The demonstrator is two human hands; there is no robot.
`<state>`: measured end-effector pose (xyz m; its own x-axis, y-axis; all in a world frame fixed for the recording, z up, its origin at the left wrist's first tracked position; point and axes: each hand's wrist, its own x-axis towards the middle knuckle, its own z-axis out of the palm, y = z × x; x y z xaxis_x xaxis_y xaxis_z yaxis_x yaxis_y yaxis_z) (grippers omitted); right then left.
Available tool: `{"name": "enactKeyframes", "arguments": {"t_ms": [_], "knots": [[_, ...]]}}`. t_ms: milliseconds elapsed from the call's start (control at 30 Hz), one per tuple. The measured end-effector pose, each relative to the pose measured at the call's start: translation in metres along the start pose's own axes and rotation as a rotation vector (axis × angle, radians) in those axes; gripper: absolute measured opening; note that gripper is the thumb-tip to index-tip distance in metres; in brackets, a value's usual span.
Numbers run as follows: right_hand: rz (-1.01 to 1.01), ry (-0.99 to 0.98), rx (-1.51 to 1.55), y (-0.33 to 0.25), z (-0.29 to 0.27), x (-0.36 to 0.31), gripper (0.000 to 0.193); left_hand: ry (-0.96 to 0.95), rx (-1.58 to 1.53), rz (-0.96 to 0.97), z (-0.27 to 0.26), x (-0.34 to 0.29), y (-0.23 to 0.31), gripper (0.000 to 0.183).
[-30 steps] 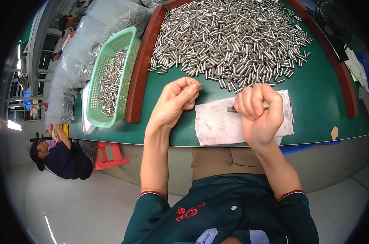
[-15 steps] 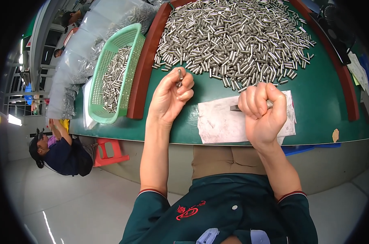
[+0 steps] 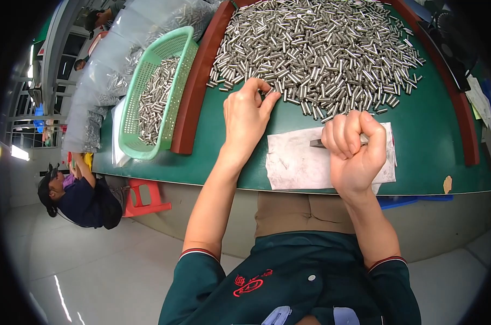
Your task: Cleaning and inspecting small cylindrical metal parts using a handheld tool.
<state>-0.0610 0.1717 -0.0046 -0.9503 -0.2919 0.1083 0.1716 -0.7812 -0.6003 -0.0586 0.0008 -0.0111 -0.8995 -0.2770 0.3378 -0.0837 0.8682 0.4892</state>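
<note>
Small shiny metal pins (image 3: 316, 59) lie in a big loose heap across the green table. My left hand (image 3: 245, 116) reaches palm down to the heap's near left edge, thumb and forefinger closed around a metal pin (image 3: 269, 92). The other fingers are curled out of sight, so I cannot tell whether they hold more. My right hand (image 3: 358, 154) is a fist around a slim tool (image 3: 316, 143), whose dark flat end sticks out to the left; its exact kind is hidden. Beneath this fist lies a smudged white paper sheet (image 3: 294, 162).
Left of a brown wooden rail (image 3: 194, 103) stands a green plastic basket (image 3: 129, 132) holding more pins. Filled clear plastic bags (image 3: 102, 89) line the table's far left. Another brown rail (image 3: 467, 127) bounds the right. A person (image 3: 83, 195) sits near a red stool (image 3: 145, 197).
My left hand has turned from palm up, showing a pin at its fingertips, to palm down and moved right to the heap's edge. My right hand has barely moved.
</note>
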Motion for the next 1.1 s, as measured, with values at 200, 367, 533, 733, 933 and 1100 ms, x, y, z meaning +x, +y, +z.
{"name": "enactKeyframes", "arguments": {"t_ms": [200,367,533,733,933,1100], "knots": [[0.019,0.019,0.011,0.000,-0.002,-0.001,0.036,-0.077,0.013,0.027,-0.004,-0.008,0.002,0.014],[0.019,0.007,0.002,-0.001,-0.001,-0.001,0.035,-0.106,-0.032,0.027,-0.008,-0.009,0.003,0.011],[0.020,0.005,-0.002,0.001,-0.001,0.000,0.035,-0.142,-0.089,0.008,-0.010,-0.009,0.001,0.011],[0.020,-0.004,0.012,0.000,0.000,0.000,0.036,-0.180,-0.344,-0.040,-0.018,-0.012,-0.004,0.010],[0.037,0.014,0.021,0.001,-0.001,-0.001,0.035,-0.246,-0.619,-0.051,-0.022,-0.016,-0.004,0.010],[0.040,0.028,0.013,0.001,-0.002,-0.001,0.034,-0.278,-0.665,-0.058,-0.021,-0.016,-0.004,0.009]]}}
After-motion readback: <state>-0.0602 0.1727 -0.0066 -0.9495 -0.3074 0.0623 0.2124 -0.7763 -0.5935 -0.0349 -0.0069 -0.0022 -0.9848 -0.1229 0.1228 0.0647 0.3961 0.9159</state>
